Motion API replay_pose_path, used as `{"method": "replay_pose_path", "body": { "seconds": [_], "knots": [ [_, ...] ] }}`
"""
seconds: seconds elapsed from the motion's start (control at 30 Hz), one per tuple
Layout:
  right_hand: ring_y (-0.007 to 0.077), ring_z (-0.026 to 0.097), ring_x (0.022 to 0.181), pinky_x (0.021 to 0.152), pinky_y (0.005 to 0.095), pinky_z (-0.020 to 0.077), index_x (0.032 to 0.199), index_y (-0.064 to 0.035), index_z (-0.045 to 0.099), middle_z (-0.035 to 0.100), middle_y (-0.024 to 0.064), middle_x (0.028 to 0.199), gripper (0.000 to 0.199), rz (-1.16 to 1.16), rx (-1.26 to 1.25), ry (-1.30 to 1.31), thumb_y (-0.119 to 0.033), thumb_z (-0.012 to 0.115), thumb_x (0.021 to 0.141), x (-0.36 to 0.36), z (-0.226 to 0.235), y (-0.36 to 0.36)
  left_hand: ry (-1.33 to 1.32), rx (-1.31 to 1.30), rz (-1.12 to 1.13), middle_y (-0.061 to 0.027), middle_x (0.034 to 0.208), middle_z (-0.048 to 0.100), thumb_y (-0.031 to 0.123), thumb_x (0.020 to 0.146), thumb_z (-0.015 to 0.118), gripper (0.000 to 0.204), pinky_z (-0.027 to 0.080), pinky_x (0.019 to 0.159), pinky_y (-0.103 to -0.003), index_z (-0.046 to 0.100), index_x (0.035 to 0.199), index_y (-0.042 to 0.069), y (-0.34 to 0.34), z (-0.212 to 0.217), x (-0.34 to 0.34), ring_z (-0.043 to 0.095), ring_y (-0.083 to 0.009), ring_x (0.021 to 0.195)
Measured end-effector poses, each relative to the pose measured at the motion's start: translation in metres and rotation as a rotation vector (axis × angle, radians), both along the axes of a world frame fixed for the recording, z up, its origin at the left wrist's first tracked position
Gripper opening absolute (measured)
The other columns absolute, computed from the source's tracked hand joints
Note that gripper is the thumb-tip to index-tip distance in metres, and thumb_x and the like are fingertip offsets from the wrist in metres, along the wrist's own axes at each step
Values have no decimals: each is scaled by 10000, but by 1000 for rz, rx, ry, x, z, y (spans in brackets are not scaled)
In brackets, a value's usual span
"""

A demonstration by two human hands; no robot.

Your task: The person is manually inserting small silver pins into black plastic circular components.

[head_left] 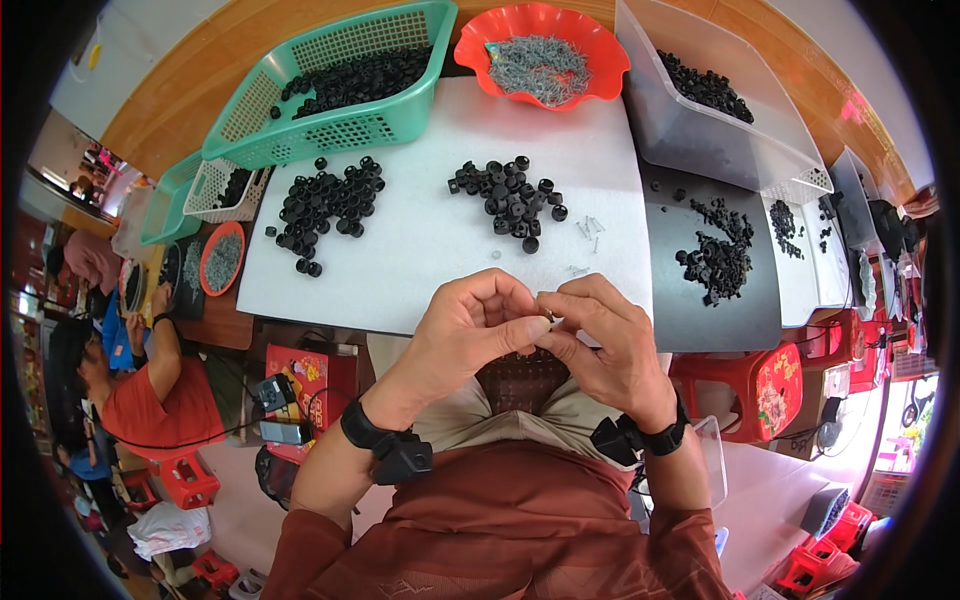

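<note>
My left hand (476, 325) and my right hand (607, 338) meet just past the near edge of the white table surface (420, 250). Both are closed, thumb against fingers, with their fingertips almost touching. Something tiny shows between them, too small and too covered to name. Beyond the hands lies a heap of small black round caps (512, 195), and a larger heap of similar black caps (328, 205) is to its left. A few loose screws (592, 230) rest on the white surface near my right hand.
A green basket (330, 140) of black parts, a red bowl (472, 50) of screws and a clear bin (690, 150) line the back. Small black pieces (718, 258) cover part of a dark mat at right. A person in red (160, 400) sits at left.
</note>
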State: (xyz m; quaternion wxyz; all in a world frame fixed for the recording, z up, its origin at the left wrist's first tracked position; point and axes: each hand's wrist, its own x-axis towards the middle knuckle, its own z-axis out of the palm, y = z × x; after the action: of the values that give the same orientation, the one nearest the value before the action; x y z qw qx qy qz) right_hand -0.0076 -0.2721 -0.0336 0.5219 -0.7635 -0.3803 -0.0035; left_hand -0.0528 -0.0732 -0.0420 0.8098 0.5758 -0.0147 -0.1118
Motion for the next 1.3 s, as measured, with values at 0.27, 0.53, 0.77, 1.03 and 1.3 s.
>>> {"method": "replay_pose_path", "body": {
  "seconds": [0.27,0.53,0.77,1.03,1.3],
  "knots": [
    [250,660,767,673,330,544,1179,-29,668,632,127,981,317,1,16,32,-65,737,872,1,-2,-1,196,-283,11,-34,942,676,99,953,689,148,580,765,-246,613,1063,35,-5,3,-2,678,-102,851],
    [225,659,746,642,313,546,1188,-17,671,642,128,971,326,-24,90,71,-66,739,874,0,-9,1,257,-408,22,-57,1019,684,91,964,667,179,587,768,-244,617,1129,40,-8,3,-4,683,-113,868],
    [194,654,664,572,287,534,1138,-52,696,650,105,946,341,-115,163,-99,-30,786,810,0,-21,3,257,-374,69,-39,1037,684,107,972,661,213,581,771,-235,650,1171,31,-12,-3,-6,679,-108,898],
    [226,656,664,523,333,527,1160,-66,647,623,90,979,389,-267,29,-492,-11,773,796,-3,-28,9,236,-356,138,-43,1038,689,100,980,648,189,575,764,-238,637,1156,31,-22,7,-7,680,-111,890],
    [269,653,690,529,350,527,1162,-21,608,624,131,986,344,-319,76,-506,28,710,838,1,-28,10,126,-126,205,-36,1002,691,131,966,677,230,553,743,-237,651,1153,-1,-21,10,-4,655,-92,858]
  ]
}}
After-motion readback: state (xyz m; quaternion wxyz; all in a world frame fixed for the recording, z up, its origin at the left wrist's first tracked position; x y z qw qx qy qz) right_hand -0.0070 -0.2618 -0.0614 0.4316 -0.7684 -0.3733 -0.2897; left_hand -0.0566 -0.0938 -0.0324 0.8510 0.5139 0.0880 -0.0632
